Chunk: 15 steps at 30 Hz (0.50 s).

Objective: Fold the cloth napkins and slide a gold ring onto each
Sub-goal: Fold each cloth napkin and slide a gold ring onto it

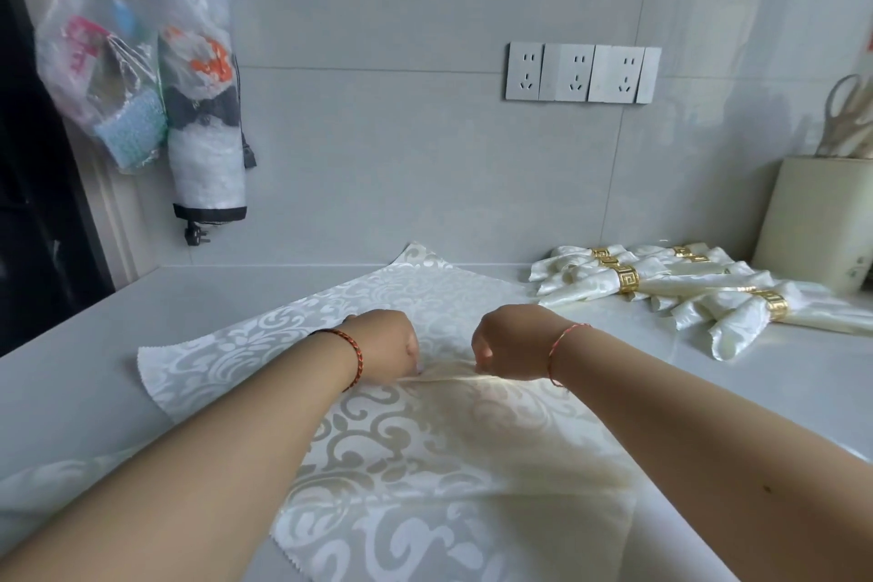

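1. Lying spread on the pale countertop (94,312), a cream damask napkin (425,454) sits turned like a diamond, its far corner (418,253) reaching the wall and its near part running out of view at the bottom.
2. Both hands meet at the middle of this napkin, knuckles up, fingers curled under.
3. The left hand (385,345) has its curled fingers down on the fabric, and a raised crease (444,373) runs from its fingertips toward the other hand; the cloth appears to be pinched there.
4. The right hand (508,340) is likewise curled, its fingertips at the other end of the same crease, apparently pinching it; the pads themselves are hidden under the hand.
5. The crease lies directly beneath and between the two sets of fingers, with flat cloth beyond and before them.
6. Each wrist wears a thin red cord bracelet (356,357).
7. Finished napkins (699,288), rolled and each banded by a gold ring (628,279), lie in a heap at the right, well apart from the hands.
8. Behind them stands a cream knife block (817,222); wall sockets (583,73) and hanging plastic bags (156,76) are on the tiled wall.
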Tool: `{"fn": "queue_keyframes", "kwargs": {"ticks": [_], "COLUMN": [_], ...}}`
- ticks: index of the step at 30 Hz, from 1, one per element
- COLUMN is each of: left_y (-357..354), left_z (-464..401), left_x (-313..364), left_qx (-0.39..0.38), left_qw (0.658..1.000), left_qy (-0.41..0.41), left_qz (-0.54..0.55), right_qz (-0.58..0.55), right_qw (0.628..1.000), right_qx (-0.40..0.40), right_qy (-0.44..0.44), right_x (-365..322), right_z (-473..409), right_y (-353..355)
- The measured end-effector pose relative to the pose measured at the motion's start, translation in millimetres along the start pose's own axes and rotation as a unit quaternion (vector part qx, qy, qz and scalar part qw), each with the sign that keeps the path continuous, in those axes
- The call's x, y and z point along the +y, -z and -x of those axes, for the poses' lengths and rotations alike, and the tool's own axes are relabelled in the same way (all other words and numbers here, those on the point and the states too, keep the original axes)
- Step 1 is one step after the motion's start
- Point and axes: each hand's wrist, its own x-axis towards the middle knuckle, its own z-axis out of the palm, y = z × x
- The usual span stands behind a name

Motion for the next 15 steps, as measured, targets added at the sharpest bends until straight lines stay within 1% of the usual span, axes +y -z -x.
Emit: {"fn": "queue_keyframes", "kwargs": {"ticks": [3, 6, 9, 11, 15], "left_y": [0.8, 1.4, 3.1, 2.4, 0.8], "left_z": [-3.5, -5.5, -4.9, -4.1, 3.0], "left_x": [0.4, -0.4, -4.3, -5.5, -4.1], "left_qx": [0.005, -0.010, -0.023, -0.031, -0.036], "left_qw": [0.999, 1.000, 0.999, 0.999, 0.999], "left_qy": [0.000, 0.006, 0.025, 0.024, 0.017], "left_qz": [0.040, 0.023, 0.021, 0.028, 0.022], "right_qz": [-0.050, -0.096, -0.116, -0.120, -0.144], "right_qw": [0.998, 0.993, 0.990, 0.990, 0.989], "right_qx": [-0.031, -0.060, -0.068, -0.058, 0.002], "right_qy": [-0.010, -0.022, -0.041, -0.044, -0.044], "right_x": [3.1, 6.7, 11.9, 13.5, 9.3], "right_z": [-7.5, -14.4, -15.2, -13.2, -4.3], "right_y": [0.5, -2.7, -3.9, -7.0, -12.6]}}
